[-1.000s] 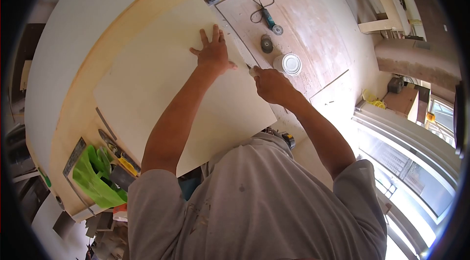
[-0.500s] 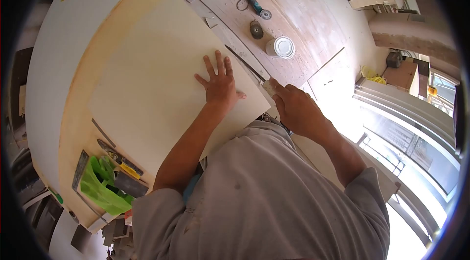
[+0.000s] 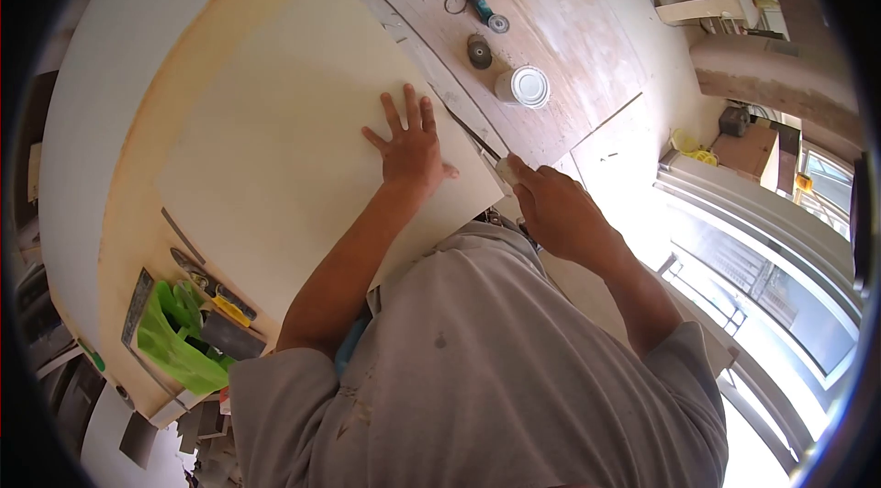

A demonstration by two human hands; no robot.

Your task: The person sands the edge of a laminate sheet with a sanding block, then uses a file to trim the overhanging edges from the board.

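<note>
Fingers [image 3: 404,116] flat on sheet [image 3: 275,148]

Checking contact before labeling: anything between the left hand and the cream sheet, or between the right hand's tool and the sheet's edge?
Nothing visible. The left hand lies flat on the cream sheet. The right hand holds a small tool at the sheet's right edge; the contact itself is too small to tell.

Renovation site: angle grinder [image 3: 482,9], plywood floor [image 3: 569,38]

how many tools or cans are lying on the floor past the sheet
3: an angle grinder with its cord farthest away, a dark round disc-like tool nearer, and a white can nearest the sheet. More may be hidden.
</note>
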